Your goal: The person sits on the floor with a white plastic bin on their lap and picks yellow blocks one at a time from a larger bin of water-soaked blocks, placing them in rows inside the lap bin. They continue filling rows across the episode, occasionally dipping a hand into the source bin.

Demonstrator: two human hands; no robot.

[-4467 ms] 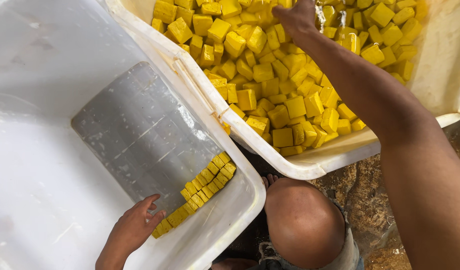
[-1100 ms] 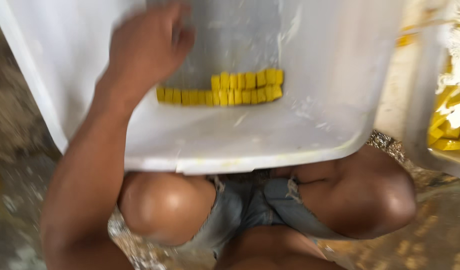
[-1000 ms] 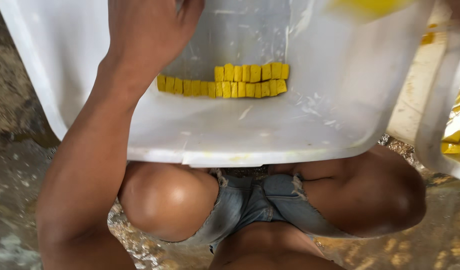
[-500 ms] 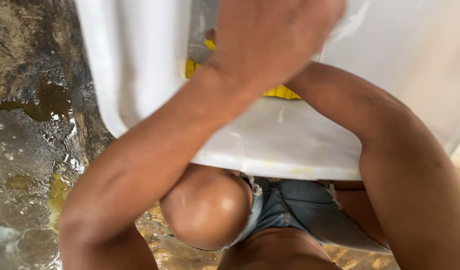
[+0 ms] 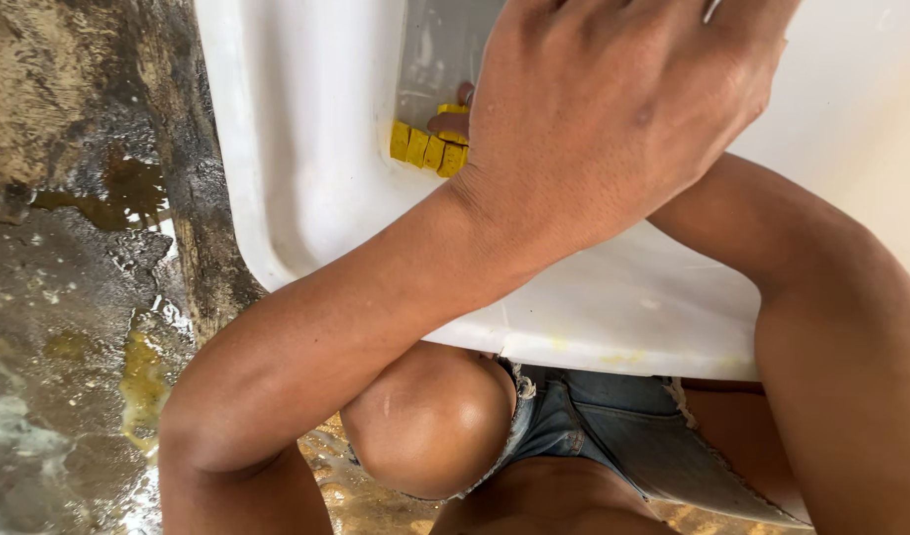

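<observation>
Wet, stained concrete floor (image 5: 69, 297) lay to the left of a white plastic tub (image 5: 306, 198), which rested across the person's bare knees (image 5: 430, 421) and denim shorts (image 5: 594, 426). Inside the tub, against its near wall, sat a short row of yellow cubes (image 5: 423, 149) on a grey panel (image 5: 440, 50); 4 showed, and any others were hidden.

Over the tub, the left hand (image 5: 613, 109) hung palm down, fingers spread loosely and holding nothing that could be seen. The right forearm (image 5: 831, 327) ran in from the tub's right edge under the left hand. Only a fingertip (image 5: 445, 123) peeped out beside the cubes, touching them; it looked like the right hand's, and whether that grip was closed could not be told.

Judging from this, the row would stay straight if each cube were pressed flush against its neighbour and the tub wall with light fingertip pressure. Lifting the left hand aside would clear the view, and keeping the tub level on the knees should stop the row sliding.
</observation>
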